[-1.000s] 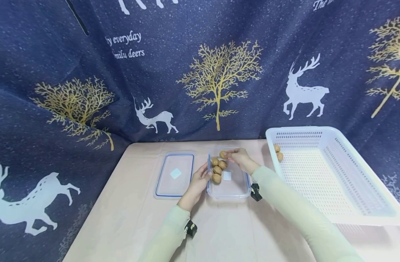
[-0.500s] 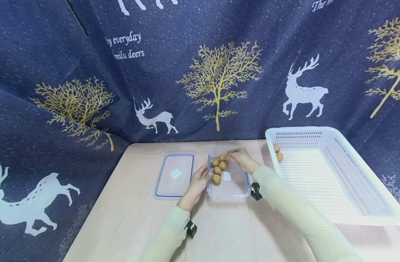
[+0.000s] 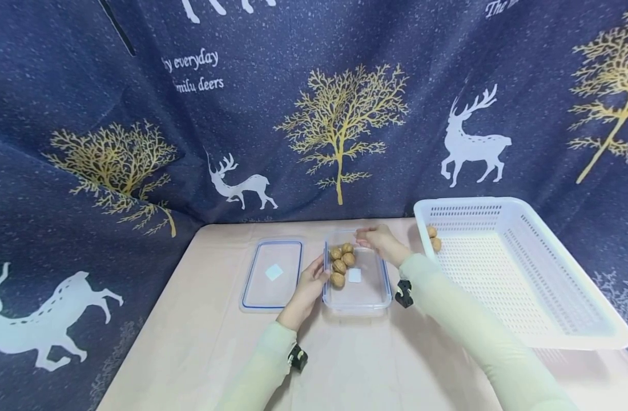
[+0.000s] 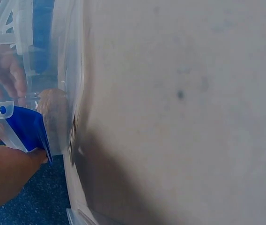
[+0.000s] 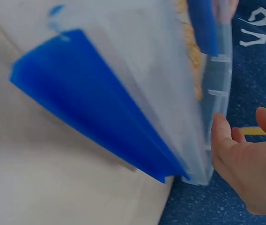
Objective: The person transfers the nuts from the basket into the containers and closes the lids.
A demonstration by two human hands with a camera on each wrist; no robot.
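Observation:
A clear plastic food container (image 3: 367, 297) with blue side latches stands on the table, several walnuts (image 3: 338, 266) grouped along its left half. My left hand (image 3: 309, 285) grips the container's left side. In the left wrist view, its fingertips are at the blue latch (image 4: 27, 127), and a walnut (image 4: 53, 105) shows through the wall. Over the far right corner of the container is my right hand (image 3: 379, 240), holding nothing. The right wrist view shows that hand's thumb and fingers (image 5: 221, 129) spread apart beside the container wall, with another blue latch (image 5: 91, 103) hanging outward.
A clear lid (image 3: 273, 291) with a blue seal lies left of the container. To the right, a large white perforated basket (image 3: 504, 274) holds two walnuts (image 3: 435, 244) at its left wall. A dark blue deer-print cloth (image 3: 304, 114) hangs behind the table.
My right hand set a walnut down at the far end of the group and let go of it. It then drew slightly away from the walnuts. The left hand stayed on the container.

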